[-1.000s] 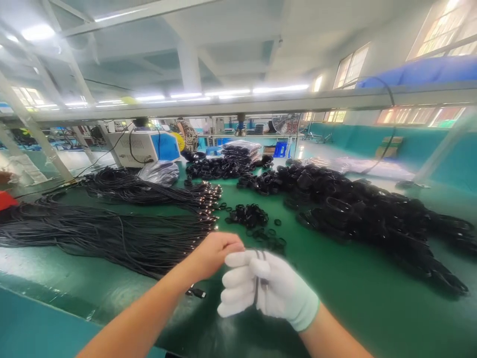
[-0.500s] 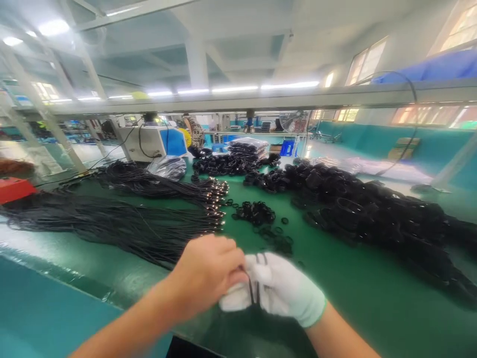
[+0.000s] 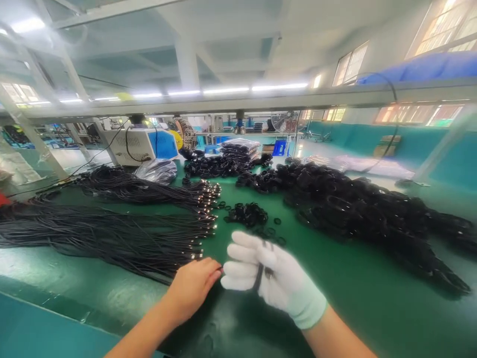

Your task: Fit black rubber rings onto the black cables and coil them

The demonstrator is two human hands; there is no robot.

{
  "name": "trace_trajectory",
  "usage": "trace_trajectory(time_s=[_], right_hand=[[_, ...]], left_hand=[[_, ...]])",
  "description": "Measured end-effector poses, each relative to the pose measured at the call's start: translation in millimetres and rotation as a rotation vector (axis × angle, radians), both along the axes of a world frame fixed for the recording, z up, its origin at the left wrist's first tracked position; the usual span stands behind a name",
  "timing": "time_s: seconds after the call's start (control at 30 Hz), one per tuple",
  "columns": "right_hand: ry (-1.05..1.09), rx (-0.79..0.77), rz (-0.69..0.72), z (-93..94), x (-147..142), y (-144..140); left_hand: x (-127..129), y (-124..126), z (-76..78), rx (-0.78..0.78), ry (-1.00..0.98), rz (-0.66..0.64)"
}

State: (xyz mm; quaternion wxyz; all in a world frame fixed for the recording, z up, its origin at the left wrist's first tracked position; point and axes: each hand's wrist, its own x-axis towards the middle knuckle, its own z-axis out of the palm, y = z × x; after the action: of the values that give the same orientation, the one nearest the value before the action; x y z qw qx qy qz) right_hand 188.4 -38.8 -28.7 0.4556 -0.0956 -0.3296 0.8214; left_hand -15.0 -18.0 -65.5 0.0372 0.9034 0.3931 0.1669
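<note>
My left hand (image 3: 196, 281) is bare and closed, thumb pressed against the fingers, just left of the glove. Something small and dark shows at its fingertips, too small to make out. A white glove covers my right hand (image 3: 270, 273), its palm turned towards me and its fingers pointing left. A black band (image 3: 259, 277) runs across that palm below the folded thumb, with a small dark round spot beside it. Beyond the glove lies a small pile of black rings (image 3: 248, 214). Black cables (image 3: 112, 231) with shiny metal ends are spread to the left.
A large heap of black coiled parts (image 3: 354, 204) covers the right of the green table (image 3: 346, 303). More black parts (image 3: 212, 166) and a clear plastic bag (image 3: 158, 171) lie at the back, near a white-and-blue machine (image 3: 139, 145). A metal beam (image 3: 238, 102) crosses above.
My left hand has drawn away from the glove, to the left and slightly down. The gloved fingers have spread out and the palm shows more. The view has shifted a little rightward.
</note>
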Motion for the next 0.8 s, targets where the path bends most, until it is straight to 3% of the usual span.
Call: trace_trajectory(time_s=[0.1, 0.2, 0.3, 0.37, 0.43, 0.53, 0.6, 0.7, 0.8], right_hand=[[-0.042, -0.027, -0.112, -3.1, -0.4, 3.4], [-0.126, -0.079, -0.142, -14.6, -7.1, 1.2], [-0.17, -0.044, 0.047, -27.3, -13.4, -5.0], [-0.146, -0.021, 0.224, -32.7, -16.7, -9.8], [-0.115, -0.041, 0.351, -34.7, -20.3, -14.5], [-0.092, -0.103, 0.433, -32.3, -25.3, -18.8], [-0.047, -0.121, 0.398, -28.5, -26.0, -18.2], [0.029, -0.101, 0.252, -21.6, -20.1, -12.2], [-0.015, -0.033, 0.065, -14.9, -9.7, -4.1]], left_hand=[[10.9, -28.2, 3.4, 0.028, 0.127, 0.027], [21.2, -40.9, 22.7, 0.136, 0.073, -0.039], [18.9, -28.1, 50.4, 0.174, 0.001, -0.105], [13.4, -13.6, 65.9, 0.054, -0.054, -0.155], [9.5, -1.2, 72.4, -0.175, -0.16, -0.192], [7.7, 10.6, 60.3, -0.542, -0.374, -0.217], [5.5, 16.1, 42.6, -0.631, -0.455, -0.18], [-3.7, 22.2, 17.1, -0.453, -0.34, -0.045], [-10.1, 16.5, 3.5, -0.183, -0.109, 0.058]])
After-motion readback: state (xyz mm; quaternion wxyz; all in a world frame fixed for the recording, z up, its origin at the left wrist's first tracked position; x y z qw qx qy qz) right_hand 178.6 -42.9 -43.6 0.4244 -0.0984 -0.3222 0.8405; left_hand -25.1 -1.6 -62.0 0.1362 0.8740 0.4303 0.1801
